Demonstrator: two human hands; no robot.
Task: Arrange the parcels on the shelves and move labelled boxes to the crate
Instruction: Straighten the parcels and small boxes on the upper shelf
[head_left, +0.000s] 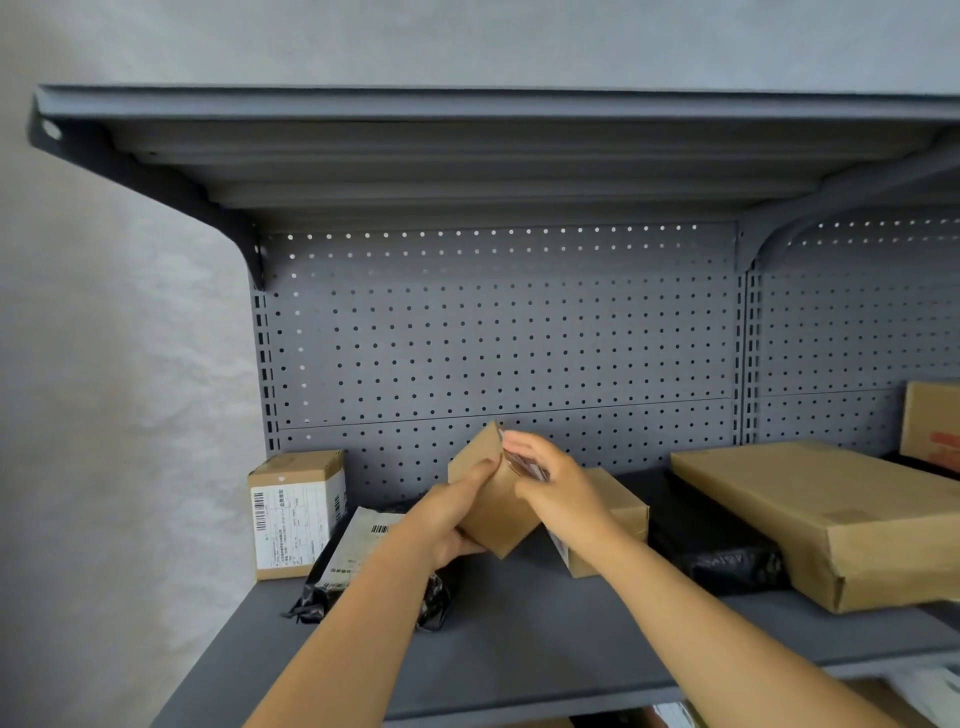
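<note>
Grey steel shelving with a pegboard back (498, 332) fills the view, set against a pale textured wall, and the person works at its middle shelf (519, 639). Nearest the camera, two bare forearms reach in over the shelf's front edge. Between them a small cardboard box (493, 514) is held tilted on one corner, lifted clear of the shelf. The left hand (452, 519) cups it from below and the left side, thumb laid along the upper face; the right hand (550, 483) wraps its fingers over the top right edge, where a strip of tape or a label seems to sit, though it is too blurred to tell which.

Judging by how easily it is tipped, the box is light and stiff. Its plain card faces give fair grip, so opposite faces or edges are the sensible places to hold, as both hands do now.

Just behind the hands lies another small brown box (618, 514), and to the left a black poly mailer (353, 561) with a barcode label leans beside an upright labelled box (296, 514). Further right, a large flat parcel (831, 514) overlies a dark bag (727, 566), and a tall carton (932, 426) stands at the far edge. No crate is in view.
</note>
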